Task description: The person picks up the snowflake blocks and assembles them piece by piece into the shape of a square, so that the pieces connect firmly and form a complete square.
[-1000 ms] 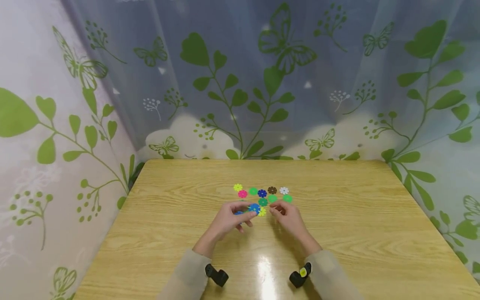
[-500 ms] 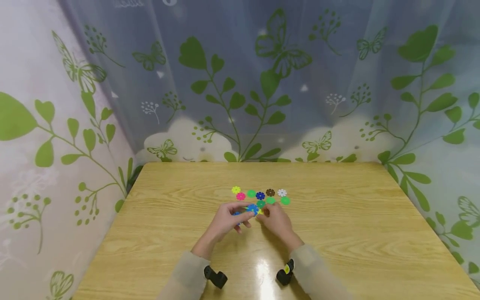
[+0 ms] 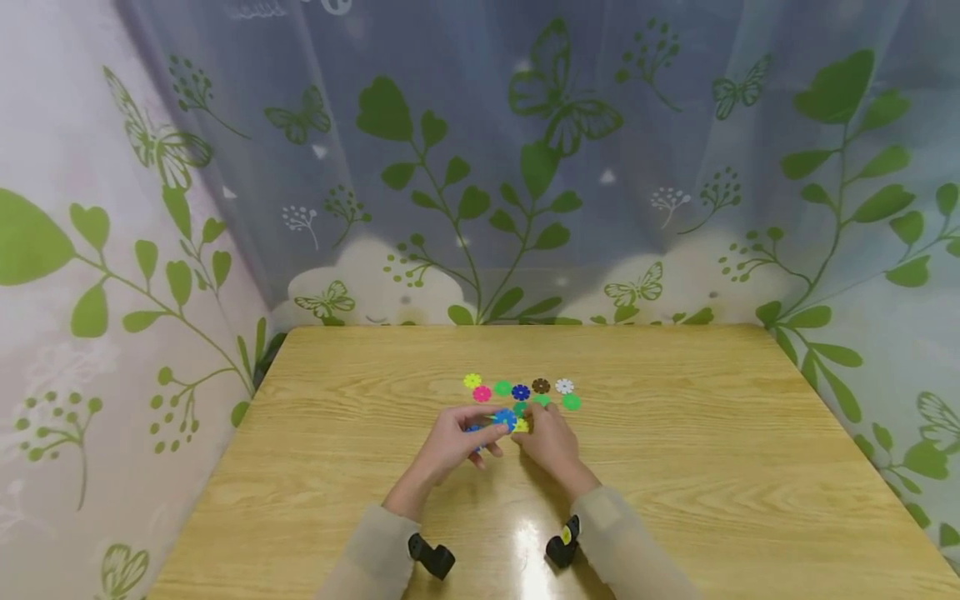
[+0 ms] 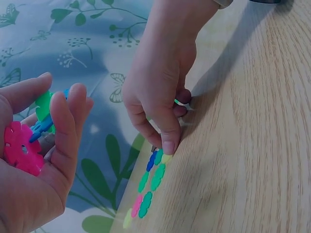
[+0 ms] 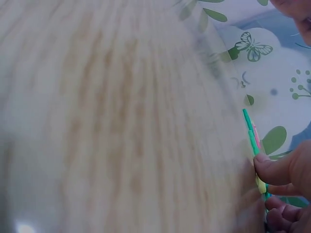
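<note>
My left hand [image 3: 456, 437] holds a cluster of joined plastic snowflake discs above the table. A blue disc [image 3: 505, 421] faces up beside its thumb, and the left wrist view shows a pink disc [image 4: 23, 148] and a green disc [image 4: 43, 103] in the same cluster. To its right, my right hand [image 3: 551, 440] reaches down to the tabletop, thumb and forefinger pinching the edge of a yellow disc [image 3: 521, 426]. A bit of green shows by its curled fingers in the left wrist view; what that belongs to is hidden.
Loose snowflake discs lie flat just beyond the hands on the wooden table [image 3: 360, 400], among them a pink disc [image 3: 482, 393], a brown disc [image 3: 541, 386] and a white disc [image 3: 564, 386]. A patterned curtain [image 3: 450, 242] hangs behind the far edge.
My right hand has moved left and down onto the yellow disc, which it now partly covers. The left hand keeps its hold on the cluster and has hardly moved.
</note>
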{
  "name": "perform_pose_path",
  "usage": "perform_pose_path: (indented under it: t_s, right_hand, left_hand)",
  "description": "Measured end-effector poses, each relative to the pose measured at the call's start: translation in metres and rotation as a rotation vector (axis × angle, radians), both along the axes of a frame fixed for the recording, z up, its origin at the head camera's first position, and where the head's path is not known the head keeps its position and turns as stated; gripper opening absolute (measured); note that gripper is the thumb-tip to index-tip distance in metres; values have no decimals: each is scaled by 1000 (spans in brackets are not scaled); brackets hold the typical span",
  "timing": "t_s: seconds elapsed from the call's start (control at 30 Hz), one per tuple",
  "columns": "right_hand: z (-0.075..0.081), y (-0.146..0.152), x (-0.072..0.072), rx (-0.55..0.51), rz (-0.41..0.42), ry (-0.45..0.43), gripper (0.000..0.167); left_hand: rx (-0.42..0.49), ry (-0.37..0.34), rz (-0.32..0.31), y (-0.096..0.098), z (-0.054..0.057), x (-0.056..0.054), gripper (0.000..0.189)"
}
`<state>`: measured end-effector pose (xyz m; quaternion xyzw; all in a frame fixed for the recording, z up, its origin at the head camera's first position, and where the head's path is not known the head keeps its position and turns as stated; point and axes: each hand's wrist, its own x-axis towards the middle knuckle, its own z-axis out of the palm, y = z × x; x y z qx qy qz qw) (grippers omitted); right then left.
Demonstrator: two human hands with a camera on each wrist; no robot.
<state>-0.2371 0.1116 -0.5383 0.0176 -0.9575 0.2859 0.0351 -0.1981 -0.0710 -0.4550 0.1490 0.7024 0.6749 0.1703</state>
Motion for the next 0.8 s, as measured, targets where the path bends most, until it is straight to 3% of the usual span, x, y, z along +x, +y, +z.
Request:
perform_pose_path:
  t_s: [0.3,0.63,0.8]
  right_hand:
    - [3,-4,0,-26,-39,-22,36]
    - [3,-5,-2,-14,-48,-31,36]
    - [4,-6,-2,-94,2,-33,33]
  left_hand:
    - [31,-21,28,-2,-25,-12,42]
    - [132,-56,114,-2,-28,-13,42]
    - [176,-90,118,-4,-27,-14,39]
